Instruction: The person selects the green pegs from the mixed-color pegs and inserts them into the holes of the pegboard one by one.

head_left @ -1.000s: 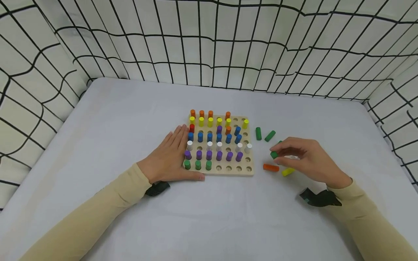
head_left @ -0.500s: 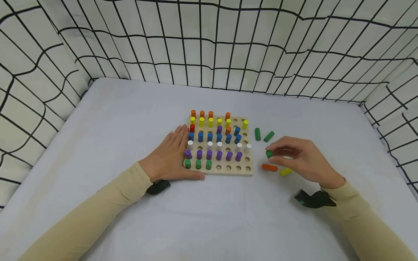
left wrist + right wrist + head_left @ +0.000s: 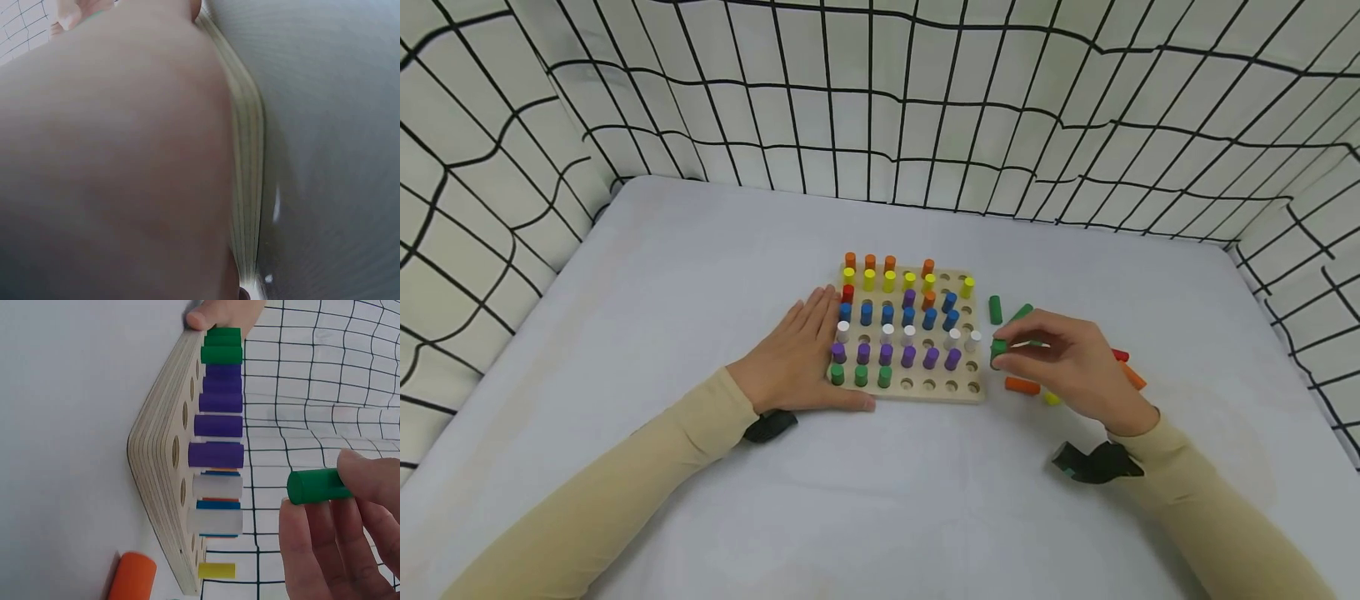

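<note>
A wooden pegboard (image 3: 940, 394) lies on the white table, with rows of orange, yellow, blue, white, purple and green pegs standing in its holes. My left hand (image 3: 797, 358) rests flat along the board's left side, thumb stretched along the near edge. Just right of the board, my right hand (image 3: 1060, 358) pinches a green peg (image 3: 320, 485) between thumb and fingers, above the table. Three green pegs stand at the left of the nearest row; the holes to their right are bare. In the left wrist view, the hand itself covers most of the frame beside the board's layered edge (image 3: 249, 156).
Loose pegs lie right of the board: a green peg (image 3: 996, 309), another green peg (image 3: 1022, 312), an orange peg (image 3: 1022, 386), a yellow peg (image 3: 1052, 399), and a red peg (image 3: 1120, 355) beside the hand. Black wire grid (image 3: 880, 92) walls the table's far side and both ends.
My right hand has moved left toward the board with the green peg, uncovering red and orange pegs behind it. The left hand has stayed at the board's side.
</note>
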A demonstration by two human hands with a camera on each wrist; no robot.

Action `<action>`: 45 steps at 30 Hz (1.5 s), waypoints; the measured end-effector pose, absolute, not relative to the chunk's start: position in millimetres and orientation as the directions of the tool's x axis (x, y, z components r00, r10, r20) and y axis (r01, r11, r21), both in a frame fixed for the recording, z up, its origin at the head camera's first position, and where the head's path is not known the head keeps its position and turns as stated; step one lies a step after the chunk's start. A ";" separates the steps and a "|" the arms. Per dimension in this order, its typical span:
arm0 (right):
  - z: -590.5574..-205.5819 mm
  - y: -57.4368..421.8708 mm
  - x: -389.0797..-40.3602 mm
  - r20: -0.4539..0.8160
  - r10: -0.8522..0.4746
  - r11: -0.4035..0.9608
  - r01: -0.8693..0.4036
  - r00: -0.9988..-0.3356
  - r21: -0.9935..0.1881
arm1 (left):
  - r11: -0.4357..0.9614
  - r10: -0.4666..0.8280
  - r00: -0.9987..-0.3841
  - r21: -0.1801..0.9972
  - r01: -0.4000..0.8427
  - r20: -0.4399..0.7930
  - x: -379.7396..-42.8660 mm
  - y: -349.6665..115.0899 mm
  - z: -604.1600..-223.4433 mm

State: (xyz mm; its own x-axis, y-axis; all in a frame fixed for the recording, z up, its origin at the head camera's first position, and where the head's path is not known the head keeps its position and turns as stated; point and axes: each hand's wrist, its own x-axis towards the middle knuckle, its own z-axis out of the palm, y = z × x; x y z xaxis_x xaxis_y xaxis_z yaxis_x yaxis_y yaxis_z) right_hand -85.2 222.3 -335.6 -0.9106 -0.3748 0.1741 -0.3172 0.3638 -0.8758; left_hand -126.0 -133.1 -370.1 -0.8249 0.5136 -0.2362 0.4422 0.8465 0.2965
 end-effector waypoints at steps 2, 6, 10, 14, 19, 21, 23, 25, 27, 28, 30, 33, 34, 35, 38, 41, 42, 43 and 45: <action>-335.2 218.6 -85.9 0.170 -0.373 0.358 -0.310 -0.912 -0.881 | 0.848 0.511 -0.826 0.295 0.440 -0.237 -126.2 -133.2 -370.4; -334.4 210.8 -87.2 0.154 -0.370 0.342 -0.288 -0.916 -0.894 | 0.850 0.508 -0.827 0.295 0.437 -0.241 -126.5 -133.2 -370.8; -335.4 203.5 -88.7 0.161 -0.379 0.329 -0.295 -0.911 -0.897 | 0.850 0.508 -0.825 0.297 0.435 -0.246 -126.6 -133.0 -370.7; -336.4 196.2 -89.7 0.180 -0.396 0.309 -0.315 -0.900 -0.897 | 0.849 0.509 -0.825 0.301 0.434 -0.247 -126.4 -132.9 -370.0; -338.8 187.7 -90.4 0.198 -0.405 0.315 -0.339 -0.893 -0.886 | 0.850 0.508 -0.825 0.300 0.433 -0.248 -126.1 -132.2 -370.0; -339.6 184.8 -90.6 0.201 -0.409 0.327 -0.349 -0.890 -0.878 | 0.850 0.508 -0.825 0.300 0.433 -0.249 -125.9 -131.9 -370.0; -340.0 181.9 -90.6 0.204 -0.413 0.336 -0.357 -0.887 -0.872 | 0.850 0.509 -0.824 0.300 0.434 -0.249 -125.8 -131.6 -369.9; -339.9 178.9 -90.6 0.212 -0.420 0.339 -0.370 -0.882 -0.865 | 0.850 0.508 -0.824 0.300 0.434 -0.250 -125.7 -131.4 -369.6; -339.7 175.6 -90.6 0.225 -0.425 0.334 -0.383 -0.877 -0.861 | 0.851 0.507 -0.825 0.298 0.433 -0.250 -125.8 -131.4 -369.6; -340.1 174.0 -90.9 0.232 -0.428 0.328 -0.389 -0.873 -0.861 | 0.851 0.508 -0.825 0.297 0.434 -0.249 -125.8 -131.5 -369.5; -340.4 170.4 -91.1 0.240 -0.435 0.321 -0.398 -0.868 -0.859 | 0.851 0.507 -0.825 0.297 0.433 -0.249 -126.0 -131.6 -369.4; -341.4 164.9 -91.4 0.237 -0.448 0.323 -0.403 -0.862 -0.856 | 0.852 0.506 -0.826 0.295 0.432 -0.250 -126.1 -131.8 -369.5; -342.1 163.2 -91.4 0.235 -0.452 0.327 -0.405 -0.861 -0.854 | 0.852 0.506 -0.826 0.296 0.432 -0.250 -126.2 -131.9 -369.4; -342.3 161.4 -91.2 0.233 -0.456 0.330 -0.407 -0.859 -0.852 | 0.852 0.506 -0.826 0.295 0.432 -0.250 -126.2 -132.0 -369.3; -343.8 157.2 -90.3 0.235 -0.466 0.335 -0.416 -0.853 -0.845 | 0.851 0.507 -0.826 0.295 0.434 -0.248 -126.3 -132.1 -369.0; -345.0 153.4 -89.7 0.239 -0.478 0.331 -0.425 -0.846 -0.842 | 0.852 0.506 -0.826 0.293 0.434 -0.249 -126.6 -132.3 -369.1; -345.1 152.2 -89.5 0.240 -0.481 0.331 -0.428 -0.843 -0.841 | 0.853 0.505 -0.826 0.293 0.433 -0.249 -126.7 -132.3 -369.3; -345.2 150.8 -89.5 0.243 -0.484 0.331 -0.433 -0.841 -0.838 | 0.853 0.504 -0.827 0.292 0.432 -0.250 -126.8 -132.4 -369.5; -345.8 148.6 -89.4 0.246 -0.490 0.331 -0.440 -0.836 -0.835 | 0.853 0.504 -0.827 0.292 0.432 -0.249 -126.8 -132.9 -369.6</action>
State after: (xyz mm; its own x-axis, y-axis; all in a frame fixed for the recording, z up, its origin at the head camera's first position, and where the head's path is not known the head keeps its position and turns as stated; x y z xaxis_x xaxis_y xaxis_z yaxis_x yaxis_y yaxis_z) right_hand -89.4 148.6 -345.8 -0.8359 -0.4905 0.2462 -0.4402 0.3311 -0.8346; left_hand -126.8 -132.9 -369.6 -0.8269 0.5041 -0.2494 0.4322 0.8533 0.2916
